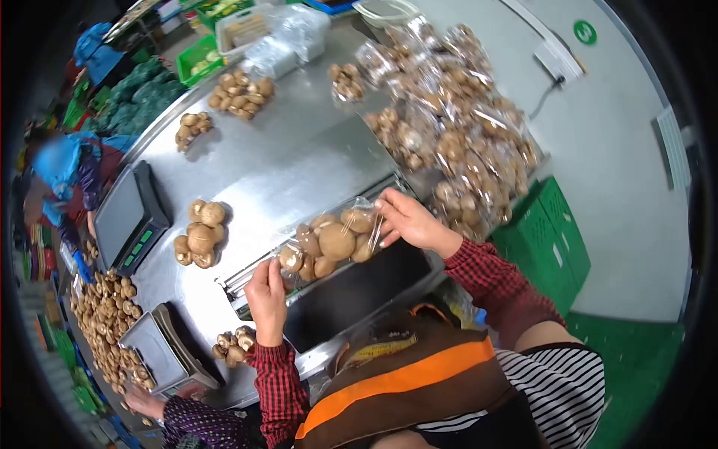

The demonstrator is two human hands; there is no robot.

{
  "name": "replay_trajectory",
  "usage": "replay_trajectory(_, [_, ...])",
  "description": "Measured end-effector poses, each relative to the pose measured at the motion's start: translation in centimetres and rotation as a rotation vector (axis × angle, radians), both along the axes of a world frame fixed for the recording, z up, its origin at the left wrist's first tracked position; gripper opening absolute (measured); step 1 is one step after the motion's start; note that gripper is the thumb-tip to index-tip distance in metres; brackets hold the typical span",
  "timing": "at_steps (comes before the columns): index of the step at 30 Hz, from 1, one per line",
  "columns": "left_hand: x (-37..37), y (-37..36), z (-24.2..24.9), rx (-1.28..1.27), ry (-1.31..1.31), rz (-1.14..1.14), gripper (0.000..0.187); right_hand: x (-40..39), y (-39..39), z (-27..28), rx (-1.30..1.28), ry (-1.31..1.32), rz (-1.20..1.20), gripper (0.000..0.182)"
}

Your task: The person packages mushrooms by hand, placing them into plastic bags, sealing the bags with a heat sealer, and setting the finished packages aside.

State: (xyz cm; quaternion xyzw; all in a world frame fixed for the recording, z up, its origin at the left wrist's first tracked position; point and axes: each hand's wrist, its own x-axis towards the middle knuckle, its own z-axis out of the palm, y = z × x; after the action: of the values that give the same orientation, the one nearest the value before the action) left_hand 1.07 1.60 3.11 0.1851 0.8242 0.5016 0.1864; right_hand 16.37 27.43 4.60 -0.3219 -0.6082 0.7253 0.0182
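Stretching between both hands, bag of mushrooms (329, 243), left hand (267, 298) pinching one end, right hand (407, 221) pinching the other

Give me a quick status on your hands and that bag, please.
Left hand and right hand each grip an end of the bag of mushrooms. Bag lies across the sealing machine. Loose mushroom pile sits apart; nothing in the way.

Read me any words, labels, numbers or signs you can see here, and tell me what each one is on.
No text can be read.
Green round sign on the wall: white mark, too small to read.
Scale display: blurred.
Clear bag of mushrooms held in both hands: no label shows.
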Motion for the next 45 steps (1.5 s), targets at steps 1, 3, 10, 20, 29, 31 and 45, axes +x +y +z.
replay_trajectory(1, [0.9,-0.8,0.1,-0.010,-0.120,0.029,0.029,1.5,-1.0,0.2,-0.094,-0.037,0.033,0.027])
replay_trajectory(3, [2.0,-1.9,0.5,-0.115,-0.265,0.001,0.036,4.1,-2.2,-0.4,-0.219,-0.142,0.095,0.030])
replay_trajectory(10, [6.4,-3.1,-5.4,0.079,-0.336,-0.006,0.042,10.1,-7.7,-6.6,0.667,-0.152,-0.321,0.030])
replay_trajectory(20, [8.6,3.4,-10.1,-0.260,0.855,-0.358,0.026,15.2,-11.0,-19.3,0.568,-0.291,-0.928,0.027])
replay_trajectory(29, [13.6,-0.7,-6.0,0.474,-0.679,-0.548,0.025,14.7,-14.4,-1.2,-0.570,0.484,0.057,0.018])
replay_trajectory(31, [14.8,-0.4,-2.9,0.766,-1.188,-0.571,0.027,14.4,-17.3,-12.1,-0.695,0.333,0.141,0.042])
replay_trajectory(45, [16.7,8.3,2.1,0.164,-0.923,-0.921,0.070,21.1,-6.1,-3.4,-0.156,0.309,-0.828,0.032])
